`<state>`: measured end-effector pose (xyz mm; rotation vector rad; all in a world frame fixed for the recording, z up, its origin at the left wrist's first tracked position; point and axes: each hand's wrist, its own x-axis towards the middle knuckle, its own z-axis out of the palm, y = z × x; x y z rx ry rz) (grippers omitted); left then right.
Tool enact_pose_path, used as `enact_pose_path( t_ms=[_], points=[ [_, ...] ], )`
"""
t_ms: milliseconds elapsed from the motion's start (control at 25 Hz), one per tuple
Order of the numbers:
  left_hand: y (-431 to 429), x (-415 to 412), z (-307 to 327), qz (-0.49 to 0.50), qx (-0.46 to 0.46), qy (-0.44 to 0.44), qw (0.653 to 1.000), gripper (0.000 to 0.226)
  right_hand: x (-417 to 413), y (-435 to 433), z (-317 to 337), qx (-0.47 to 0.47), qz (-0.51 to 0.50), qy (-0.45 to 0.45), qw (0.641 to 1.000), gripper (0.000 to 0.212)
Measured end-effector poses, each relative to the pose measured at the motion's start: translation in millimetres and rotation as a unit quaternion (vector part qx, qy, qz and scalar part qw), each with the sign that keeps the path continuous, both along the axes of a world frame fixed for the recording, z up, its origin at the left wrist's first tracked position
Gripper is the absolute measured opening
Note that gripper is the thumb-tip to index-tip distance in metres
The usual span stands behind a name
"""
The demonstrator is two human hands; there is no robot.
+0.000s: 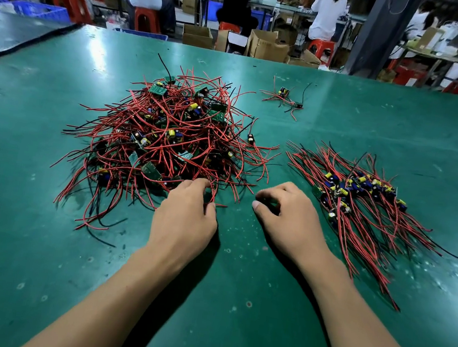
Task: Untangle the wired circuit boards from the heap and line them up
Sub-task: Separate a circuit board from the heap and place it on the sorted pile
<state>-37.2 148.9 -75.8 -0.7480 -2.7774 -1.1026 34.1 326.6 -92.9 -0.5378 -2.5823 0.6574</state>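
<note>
Red-wired boards mostly sit tangled in the heap (163,136), centre left; fewer lie in the row (363,195), right. My left hand (185,214) pinches heap wires; my right hand (288,218) rests loosely curled, empty.

Light falls from overhead, bright and even on the heap (162,142), whose red wires and small boards look sharp to me. Behind the heap to its left, the green desk (235,304) throws back a white patch of glare. A paler sheen runs behind the heap to its right. Nearer me than the heap, my left hand (185,217) and right hand (291,218) cast soft dark shadows on the desk between my forearms. Far behind the heap the workshop is dimmer and out of focus, smeared most at the right. The wide lens bows the desk's far edge, tilts the dark pillar (380,33) and stretches my forearms.
</note>
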Motion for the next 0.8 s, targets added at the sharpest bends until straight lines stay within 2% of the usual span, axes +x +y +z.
enact_pose_path(
  t_ms=[160, 240, 360, 520, 600, 680, 800],
  points=[
    [-1.3, -0.9, 3.1, -0.012, -0.018, 0.017, 1.000, 0.019, -0.1, -3.8, 1.4, -0.005, 0.007, 0.004, 1.000, 0.017],
    [-1.9, 0.1, 1.3, -0.031, -0.004, 0.024, 0.999, 0.016, -0.4, -9.4, 1.9, -0.014, 0.024, 0.015, 1.000, 0.015],
    [1.9, 8.7, -2.1, -0.129, 0.093, 0.062, 0.985, 0.012, -1.0, -13.5, 5.3, -0.034, 0.056, 0.007, 0.998, 0.020],
    [13.1, 30.5, -0.7, -0.247, 0.200, 0.131, 0.939, 0.009, 7.9, -13.8, 16.8, -0.089, 0.112, -0.023, 0.989, 0.047],
    [15.2, 34.5, -0.5, -0.260, 0.237, 0.161, 0.922, 0.011, 12.7, -12.0, 23.4, -0.181, 0.144, -0.016, 0.973, 0.049],
    [15.3, 36.8, -0.4, -0.256, 0.269, 0.182, 0.910, 0.012, 14.8, -10.6, 32.0, -0.294, 0.211, -0.026, 0.932, 0.041],
    [15.0, 38.4, 0.2, -0.232, 0.279, 0.189, 0.912, 0.016, 17.5, -16.6, 42.7, -0.293, 0.307, -0.068, 0.903, 0.038]
  ],
)
